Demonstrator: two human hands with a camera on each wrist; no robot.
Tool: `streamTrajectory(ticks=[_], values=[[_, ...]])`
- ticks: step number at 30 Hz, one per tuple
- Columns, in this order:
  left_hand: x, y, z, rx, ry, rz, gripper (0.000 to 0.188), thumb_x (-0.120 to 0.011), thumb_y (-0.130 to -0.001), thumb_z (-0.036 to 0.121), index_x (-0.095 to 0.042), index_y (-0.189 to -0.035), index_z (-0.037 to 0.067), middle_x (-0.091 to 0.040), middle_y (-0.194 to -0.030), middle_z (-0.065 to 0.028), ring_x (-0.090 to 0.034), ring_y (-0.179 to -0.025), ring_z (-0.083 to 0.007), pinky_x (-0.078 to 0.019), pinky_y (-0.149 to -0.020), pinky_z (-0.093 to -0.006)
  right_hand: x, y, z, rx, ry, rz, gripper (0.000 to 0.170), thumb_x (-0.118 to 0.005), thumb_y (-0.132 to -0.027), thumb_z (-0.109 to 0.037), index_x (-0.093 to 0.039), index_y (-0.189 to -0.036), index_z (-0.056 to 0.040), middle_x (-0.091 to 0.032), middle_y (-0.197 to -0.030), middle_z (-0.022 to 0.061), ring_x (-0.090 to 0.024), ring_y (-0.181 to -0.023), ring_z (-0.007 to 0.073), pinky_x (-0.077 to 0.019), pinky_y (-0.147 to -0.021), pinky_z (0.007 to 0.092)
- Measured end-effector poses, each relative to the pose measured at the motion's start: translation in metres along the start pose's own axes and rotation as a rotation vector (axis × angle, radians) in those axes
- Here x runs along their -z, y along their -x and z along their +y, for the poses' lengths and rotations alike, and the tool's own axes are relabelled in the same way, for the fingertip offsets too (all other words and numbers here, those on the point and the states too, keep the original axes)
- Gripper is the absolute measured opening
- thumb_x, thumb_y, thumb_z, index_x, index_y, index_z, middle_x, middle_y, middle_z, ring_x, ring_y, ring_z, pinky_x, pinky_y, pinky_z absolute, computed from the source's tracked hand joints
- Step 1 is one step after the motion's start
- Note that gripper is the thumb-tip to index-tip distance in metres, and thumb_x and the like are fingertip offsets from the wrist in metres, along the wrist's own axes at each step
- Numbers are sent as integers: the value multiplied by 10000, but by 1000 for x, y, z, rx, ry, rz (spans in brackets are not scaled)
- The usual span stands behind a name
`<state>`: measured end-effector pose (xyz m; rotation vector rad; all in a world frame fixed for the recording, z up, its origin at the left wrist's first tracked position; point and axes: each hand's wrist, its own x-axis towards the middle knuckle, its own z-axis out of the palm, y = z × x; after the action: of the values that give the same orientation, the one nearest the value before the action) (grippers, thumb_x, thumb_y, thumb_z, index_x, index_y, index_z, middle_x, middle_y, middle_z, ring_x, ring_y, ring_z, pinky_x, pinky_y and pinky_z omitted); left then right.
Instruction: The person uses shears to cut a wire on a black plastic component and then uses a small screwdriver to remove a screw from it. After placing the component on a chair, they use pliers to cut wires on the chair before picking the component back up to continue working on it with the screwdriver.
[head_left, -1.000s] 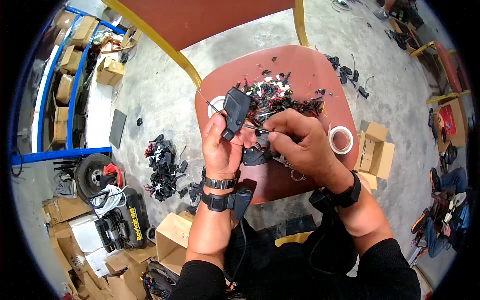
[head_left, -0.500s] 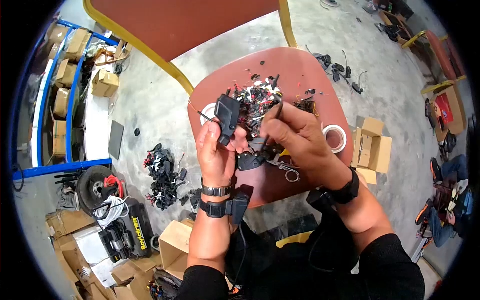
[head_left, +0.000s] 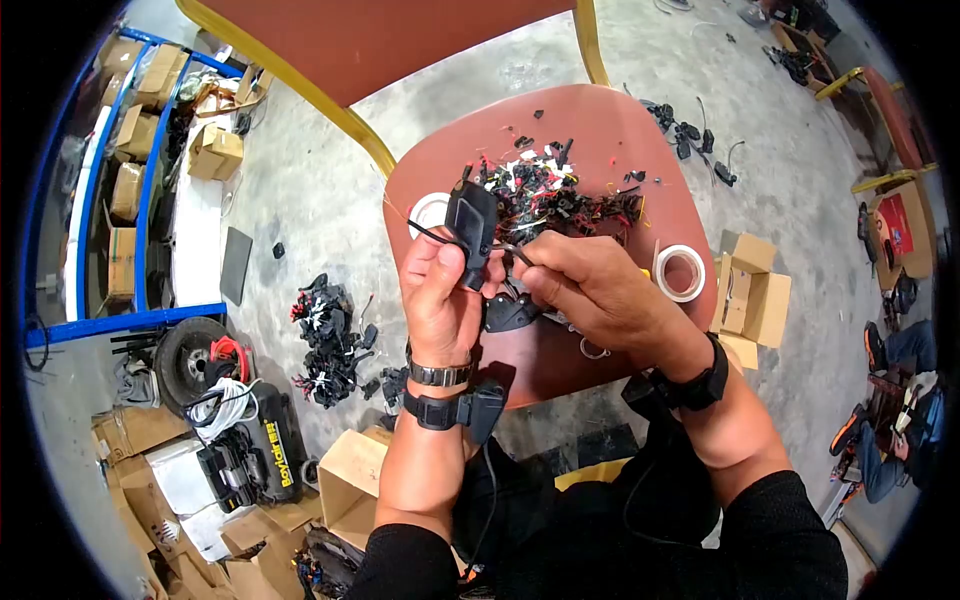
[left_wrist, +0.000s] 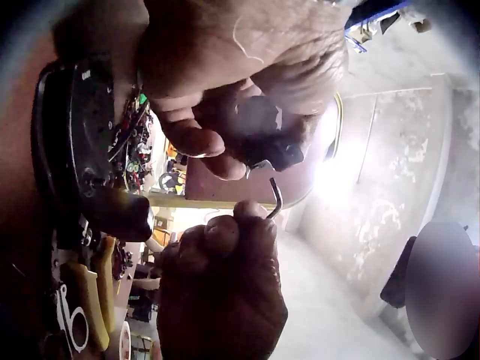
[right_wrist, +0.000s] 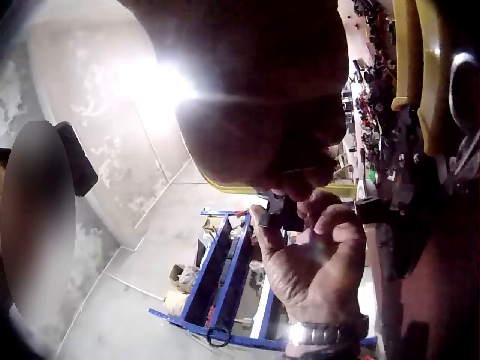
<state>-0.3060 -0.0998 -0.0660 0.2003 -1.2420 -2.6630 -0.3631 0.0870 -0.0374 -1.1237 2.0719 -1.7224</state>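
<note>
In the head view the left hand (head_left: 440,300) holds a black plastic housing (head_left: 470,225) upright between thumb and fingers, a dark cable leading off its left side. The right hand (head_left: 595,290) pinches a thin bent metal tool, whose tip (left_wrist: 274,193) shows clearly in the left wrist view, apart from the housing there. A second black housing (head_left: 510,312) lies on the chair seat below the hands. Scissors (left_wrist: 73,322) and yellow handles (left_wrist: 105,292) show in the left wrist view. Behind the hands is a pile of small black, red and white parts (head_left: 535,190).
Two tape rolls (head_left: 680,273) flank the pile on the red seat (head_left: 500,375). An opened carton (head_left: 752,295) stands right of the chair. Black parts (head_left: 330,345) lie on the floor at left, near a blue shelf (head_left: 150,190) and a black tank (head_left: 272,445).
The right hand lifted the tool away and turned it upright, then lowered it back beside the held housing. The left hand keeps its grip on the housing.
</note>
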Motion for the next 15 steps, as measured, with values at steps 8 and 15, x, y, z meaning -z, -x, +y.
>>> streamTrajectory(ticks=[8,15], values=[[7,0,-2,-11,39,-75,349,-742,-912,298,-611,-1083,24,-707,-950,-151,-671,-732,-215,-492,-537,-291,-3,0,4,2,30,-17,98,-581,-963,-131,-573,-925,-41,-581,-806,183,-611,-767,420,-469,-641,463],[6,-1,0,8,34,-80,320,-717,-938,278,-607,-1097,24,-702,-980,-183,-633,-694,-176,-486,-534,-284,-6,0,12,100,104,23,90,-610,-941,-138,-578,-909,-60,-594,-778,162,-620,-743,394,-483,-635,462]])
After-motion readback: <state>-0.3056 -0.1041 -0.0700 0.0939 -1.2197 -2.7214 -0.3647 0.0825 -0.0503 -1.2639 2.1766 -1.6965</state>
